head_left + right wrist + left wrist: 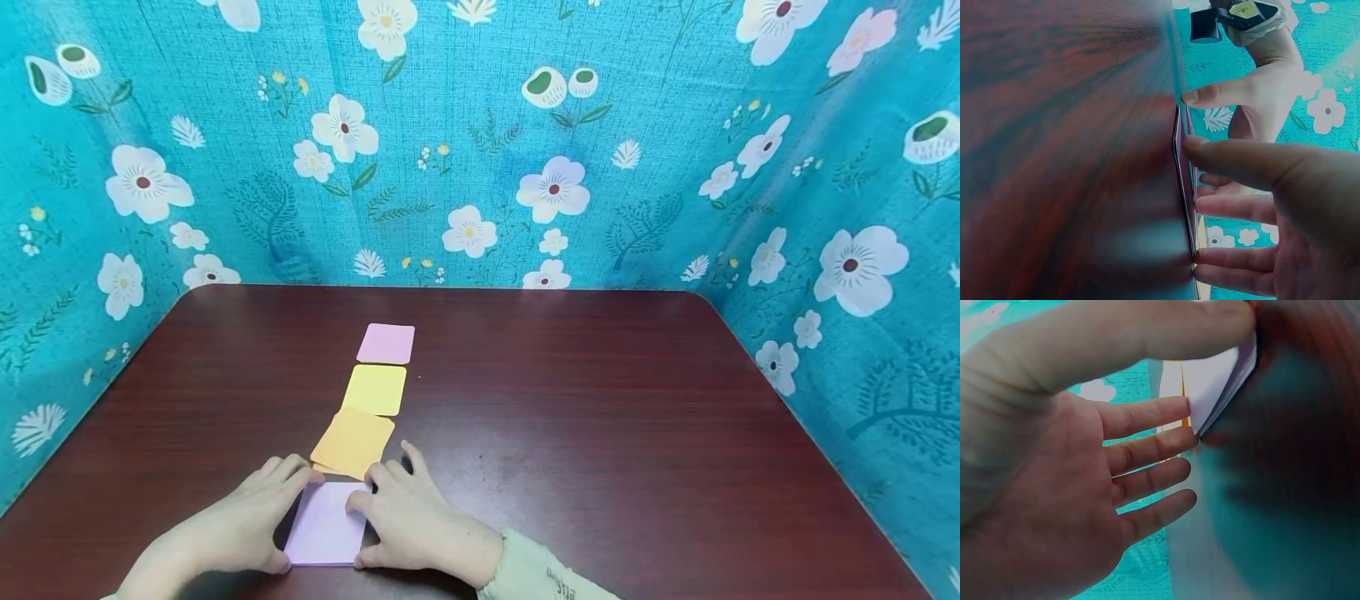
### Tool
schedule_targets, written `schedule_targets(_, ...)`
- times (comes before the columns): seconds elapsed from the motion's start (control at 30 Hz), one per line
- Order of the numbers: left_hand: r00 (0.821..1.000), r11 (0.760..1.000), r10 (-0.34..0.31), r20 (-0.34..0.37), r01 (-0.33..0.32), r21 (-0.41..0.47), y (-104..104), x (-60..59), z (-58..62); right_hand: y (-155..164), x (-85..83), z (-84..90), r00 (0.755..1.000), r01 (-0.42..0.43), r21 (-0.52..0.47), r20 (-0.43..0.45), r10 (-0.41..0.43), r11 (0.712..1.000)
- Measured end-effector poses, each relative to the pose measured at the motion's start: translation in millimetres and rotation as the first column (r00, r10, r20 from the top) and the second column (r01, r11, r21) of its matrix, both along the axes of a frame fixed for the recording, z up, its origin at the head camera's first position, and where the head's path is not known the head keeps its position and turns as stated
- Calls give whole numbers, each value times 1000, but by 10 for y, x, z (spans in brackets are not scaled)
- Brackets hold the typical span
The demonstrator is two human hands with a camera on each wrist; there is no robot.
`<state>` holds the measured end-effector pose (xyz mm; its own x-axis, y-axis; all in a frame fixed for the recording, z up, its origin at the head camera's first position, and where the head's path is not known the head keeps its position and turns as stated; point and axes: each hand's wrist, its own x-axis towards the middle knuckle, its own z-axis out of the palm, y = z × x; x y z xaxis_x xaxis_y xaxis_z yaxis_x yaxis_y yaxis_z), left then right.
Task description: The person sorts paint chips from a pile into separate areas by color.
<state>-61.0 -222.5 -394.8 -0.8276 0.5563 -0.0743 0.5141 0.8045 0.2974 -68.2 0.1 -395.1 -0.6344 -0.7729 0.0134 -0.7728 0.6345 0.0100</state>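
Lilac is the pad (324, 527) I've got between both hands right now, a small square stack of sticky notes lying flat on the dark wood table (600, 417), close to the near edge. My left hand (243, 521) sits against the pad's left side, thumb along the near left corner and fingertips up at the far left corner, fingers mostly straight and pressing on it rather than wrapped around it. From the left wrist view you can see my thumb over the top of the stack and my fingers (1147, 447) stretched out toward its corner. My right hand (408, 521) mirrors that on the pad's right side, fingers straight-ish and resting on its right edge and far right corner, thumb at the near right corner. The right wrist view shows the pad edge-on, squeezed between thumbs and fingertips, so neither hand is really closed around it, just flat contact on both sides.

Just beyond the pad, touching or slightly overlapping its far edge (can't quite tell), is an orange pad (352, 443), a bit tilted. Past that comes a yellow pad (374, 389), then a pink pad (386, 343), all in a line running away from the lilac one. Behind the table hangs a teal cloth with white flowers (480, 150)
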Motion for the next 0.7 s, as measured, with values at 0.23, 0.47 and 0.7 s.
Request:
schedule_targets(0.23,1000,1000,9,-20,-9,-17,15,2,-15,-7,3,-32,1000,-7,-15,-21,7,1000)
schedule_targets(0.47,999,1000,18,37,-17,-23,42,-23,5,38,-39,-36,999,-19,-31,36,21,999)
schedule_targets(0.7,999,1000,18,30,-18,-6,63,-103,109,213,-180,-23,994,-11,-101,111,23,995)
